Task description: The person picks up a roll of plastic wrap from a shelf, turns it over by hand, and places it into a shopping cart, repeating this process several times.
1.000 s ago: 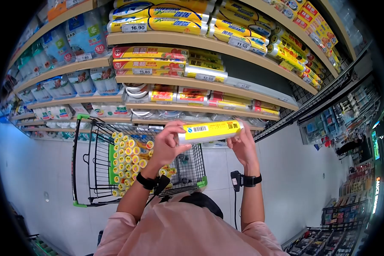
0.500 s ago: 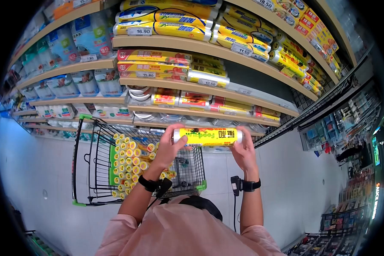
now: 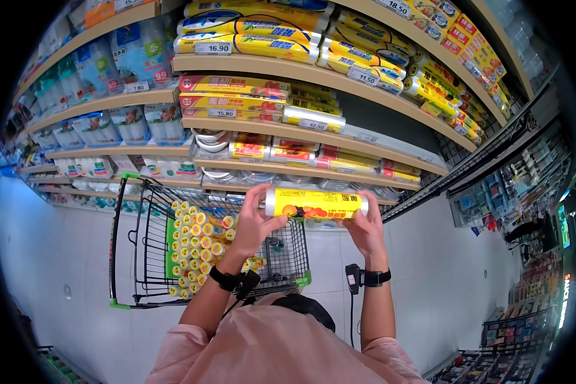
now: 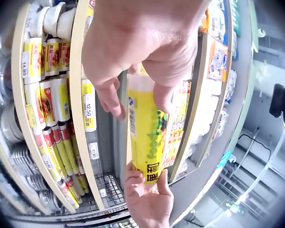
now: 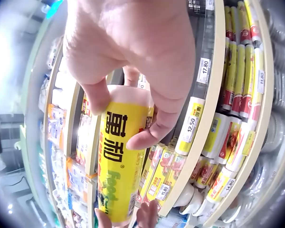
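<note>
Between my two hands is a roll of food wrap [image 3: 317, 203] with a yellow label and white ends, held level in front of the shelves. My left hand [image 3: 255, 221] grips its left end, thumb on the near side. The right end is gripped by my right hand [image 3: 367, 224]. From the left wrist, the roll [image 4: 146, 128] shows green and black lettering and a barcode, with the left hand [image 4: 142, 52] at the near end. In the right wrist view, large black characters face up on the roll [image 5: 118, 161], and the right hand's [image 5: 133, 52] fingers curl about its end.
A shopping cart [image 3: 144, 240] below my left arm carries many upright yellow-capped rolls [image 3: 189, 246]. Ahead, shelves [image 3: 249, 64] hold yellow rolls, boxes [image 3: 233, 102] and price tags. White bottles and packs [image 3: 131, 121] fill the shelves at left. A display rack [image 3: 502, 179] stands at right.
The roll has been turned about its long axis between my hands, so different parts of the label face up. Both hands still hold its ends; the view has shifted slightly.
</note>
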Tool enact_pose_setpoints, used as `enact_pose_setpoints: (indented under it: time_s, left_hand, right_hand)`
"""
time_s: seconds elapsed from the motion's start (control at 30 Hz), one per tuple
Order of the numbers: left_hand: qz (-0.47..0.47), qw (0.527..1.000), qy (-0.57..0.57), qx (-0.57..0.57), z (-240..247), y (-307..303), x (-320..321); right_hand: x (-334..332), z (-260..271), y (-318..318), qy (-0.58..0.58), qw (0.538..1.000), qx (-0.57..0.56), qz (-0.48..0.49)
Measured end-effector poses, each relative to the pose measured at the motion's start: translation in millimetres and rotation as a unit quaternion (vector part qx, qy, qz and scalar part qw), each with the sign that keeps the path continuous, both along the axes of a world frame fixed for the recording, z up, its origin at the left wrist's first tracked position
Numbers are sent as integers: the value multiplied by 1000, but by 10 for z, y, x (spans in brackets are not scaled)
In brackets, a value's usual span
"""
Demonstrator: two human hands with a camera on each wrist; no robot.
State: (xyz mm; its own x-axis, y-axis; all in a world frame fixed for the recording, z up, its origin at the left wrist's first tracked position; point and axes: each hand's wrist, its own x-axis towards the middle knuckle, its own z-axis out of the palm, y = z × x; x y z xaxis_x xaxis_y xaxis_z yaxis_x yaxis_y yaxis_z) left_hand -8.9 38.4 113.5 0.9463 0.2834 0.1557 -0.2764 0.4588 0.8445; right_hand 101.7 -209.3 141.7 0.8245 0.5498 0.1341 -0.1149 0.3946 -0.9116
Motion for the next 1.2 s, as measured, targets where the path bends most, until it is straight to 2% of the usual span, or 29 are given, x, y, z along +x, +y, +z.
enact_pose_setpoints:
  time_s: [0.07,0.17,0.27,0.33,0.43,0.53,0.67,0.77,0.8,0.9,1.07,1.2]
  left_hand:
    - [-38,991,69,-111,-60,21,6]
    - [-59,987,74,-134,-99,63,-24]
    - [-16,993,37,-110,-76,44,-76]
    - [-8,997,-15,-71,-187,39,-74]
    - [-7,997,-59,-38,-242,37,-119]
    - [-5,994,-106,5,-213,16,-166]
    - [2,973,-170,160,-125,-2,-234]
    - [0,971,-153,186,-47,-96,-318]
    - [14,959,-128,251,26,-100,-359]
    - [27,942,-120,311,130,-135,-419]
    - [32,921,-124,368,66,-195,-477]
    - [84,943,-130,296,-59,-203,-446]
  right_hand:
    - [-10,-19,-6,-16,1000,22,6]
    - [13,-67,-31,-21,999,28,21]
    - [-57,-6,32,-19,1000,0,-2]
    - [-92,17,89,-3,1000,-8,-23]
    - [-75,-69,68,82,996,-5,-26]
    - [-82,-139,38,87,996,-28,3]
    - [-162,-152,134,123,992,-24,-14]
    - [-143,-290,156,176,984,16,9]
    - [-143,-334,176,192,981,23,12]
    - [-142,-467,252,243,969,42,22]
    - [-117,-668,343,304,950,49,46]
    - [-140,-683,340,357,930,85,20]
